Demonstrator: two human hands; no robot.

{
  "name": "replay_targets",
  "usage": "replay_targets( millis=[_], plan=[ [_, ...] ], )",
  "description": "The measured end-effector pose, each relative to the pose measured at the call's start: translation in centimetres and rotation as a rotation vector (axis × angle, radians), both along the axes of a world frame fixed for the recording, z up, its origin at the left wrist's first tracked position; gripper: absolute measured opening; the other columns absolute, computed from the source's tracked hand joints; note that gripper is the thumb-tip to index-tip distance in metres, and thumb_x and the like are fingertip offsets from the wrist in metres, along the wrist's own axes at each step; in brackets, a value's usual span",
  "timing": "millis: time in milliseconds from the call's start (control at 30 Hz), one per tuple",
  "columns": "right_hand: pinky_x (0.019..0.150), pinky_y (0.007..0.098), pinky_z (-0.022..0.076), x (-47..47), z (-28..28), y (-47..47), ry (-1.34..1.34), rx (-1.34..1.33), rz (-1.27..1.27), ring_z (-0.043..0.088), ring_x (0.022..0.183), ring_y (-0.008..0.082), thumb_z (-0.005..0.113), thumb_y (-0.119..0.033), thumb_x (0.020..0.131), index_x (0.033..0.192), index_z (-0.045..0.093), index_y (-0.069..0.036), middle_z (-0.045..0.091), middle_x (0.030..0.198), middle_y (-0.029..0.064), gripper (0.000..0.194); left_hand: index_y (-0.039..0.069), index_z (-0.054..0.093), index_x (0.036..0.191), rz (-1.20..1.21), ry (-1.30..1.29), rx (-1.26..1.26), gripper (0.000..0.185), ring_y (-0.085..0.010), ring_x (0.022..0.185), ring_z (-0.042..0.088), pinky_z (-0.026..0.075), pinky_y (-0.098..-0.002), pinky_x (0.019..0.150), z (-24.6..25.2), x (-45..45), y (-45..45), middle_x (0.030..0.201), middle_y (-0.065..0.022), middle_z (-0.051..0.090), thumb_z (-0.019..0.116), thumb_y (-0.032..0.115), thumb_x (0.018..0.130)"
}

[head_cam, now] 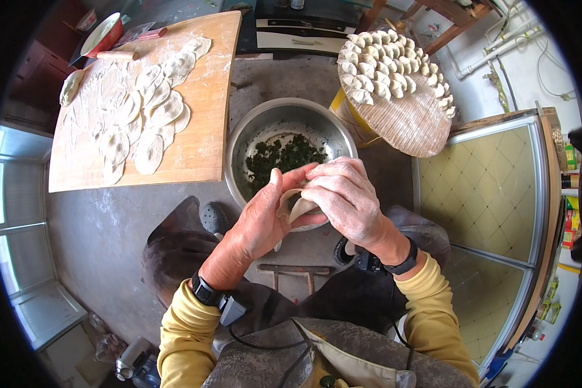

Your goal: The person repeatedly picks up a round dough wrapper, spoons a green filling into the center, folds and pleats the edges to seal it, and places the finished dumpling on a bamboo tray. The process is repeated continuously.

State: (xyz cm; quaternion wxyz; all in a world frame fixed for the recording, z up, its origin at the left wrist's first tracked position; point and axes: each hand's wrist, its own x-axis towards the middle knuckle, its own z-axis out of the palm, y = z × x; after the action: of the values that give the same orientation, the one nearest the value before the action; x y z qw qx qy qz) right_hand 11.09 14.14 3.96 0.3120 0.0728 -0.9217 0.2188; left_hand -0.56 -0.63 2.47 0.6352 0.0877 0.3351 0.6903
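My left hand (266,213) cradles a folded dumpling wrapper (298,204), and the fingers of my right hand (347,196), dusted with flour, pinch its upper edge. Both hands are over the near rim of a steel bowl (233,160) holding chopped green filling (283,157). To the left, flat dough wrappers (167,107) overlap on a floured wooden board (203,140). Rows of shaped dumplings (380,63) cover the far part of a round woven tray (397,123) at the upper right. Whatever filling is inside the held wrapper cannot be made out.
A rolling pin (119,56), a red bowl (104,36) and a dough piece (72,87) are on the board. The tray rests on a yellow bucket (351,119). A glass-doored cabinet (480,189) stands right; a small wooden stool (296,269) is between my legs.
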Motion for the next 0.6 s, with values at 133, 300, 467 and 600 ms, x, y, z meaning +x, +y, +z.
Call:
replay_targets(
  millis=[133, 300, 467, 600],
  plan=[
    [0.088, 0.04, 0.0491, -0.4, -0.7, 0.1, 0.058, -0.139, 0.009, 0.062, 0.099, 0.026, 0.076, -0.006, 0.069, 0.102, 0.065, -0.001, 0.063, 0.102, 0.0087, 0.036, -0.003, 0.045, 0.139, 0.063, -0.159, 0.003, 0.074, -0.0269, 0.124, 0.054, 0.047, -0.043, 0.104, -0.6, 0.0, 0.2, 0.136, -0.0175, 0.051, 0.03, 0.059, 0.101],
    [0.09, 0.0405, 0.0488, -0.6, -0.5, 0.5, -0.024, -0.273, -0.004, 0.06, 0.103, 0.0286, 0.074, -0.004, 0.074, 0.107, 0.066, -0.001, 0.062, 0.105, 0.0095, 0.034, -0.004, 0.053, 0.13, 0.107, -0.304, -0.002, 0.073, -0.0269, 0.116, 0.06, 0.049, -0.0431, 0.103, -1.4, -0.5, 0.0, 0.127, -0.0163, 0.058, 0.032, 0.059, 0.101],
    [0.097, 0.0419, 0.0445, -0.6, -0.4, 0.5, -0.153, -0.294, -0.041, 0.053, 0.117, 0.0289, 0.076, -0.013, 0.076, 0.098, 0.07, -0.005, 0.063, 0.112, 0.0051, 0.024, -0.003, 0.057, 0.126, 0.09, -0.294, -0.055, 0.072, -0.0255, 0.112, 0.062, 0.05, -0.0421, 0.1, -1.9, -0.4, -0.2, 0.124, -0.0148, 0.06, 0.034, 0.061, 0.1],
    [0.097, 0.0392, 0.0431, -0.8, -0.5, 0.4, -0.116, -0.258, 0.03, 0.054, 0.118, 0.0255, 0.076, -0.011, 0.076, 0.087, 0.069, -0.007, 0.065, 0.111, 0.0032, 0.014, -0.002, 0.055, 0.13, 0.085, -0.266, -0.075, 0.074, -0.0247, 0.114, 0.061, 0.049, -0.0418, 0.101, -2.0, 0.0, -0.1, 0.127, -0.0123, 0.059, 0.035, 0.062, 0.099]
  ],
)
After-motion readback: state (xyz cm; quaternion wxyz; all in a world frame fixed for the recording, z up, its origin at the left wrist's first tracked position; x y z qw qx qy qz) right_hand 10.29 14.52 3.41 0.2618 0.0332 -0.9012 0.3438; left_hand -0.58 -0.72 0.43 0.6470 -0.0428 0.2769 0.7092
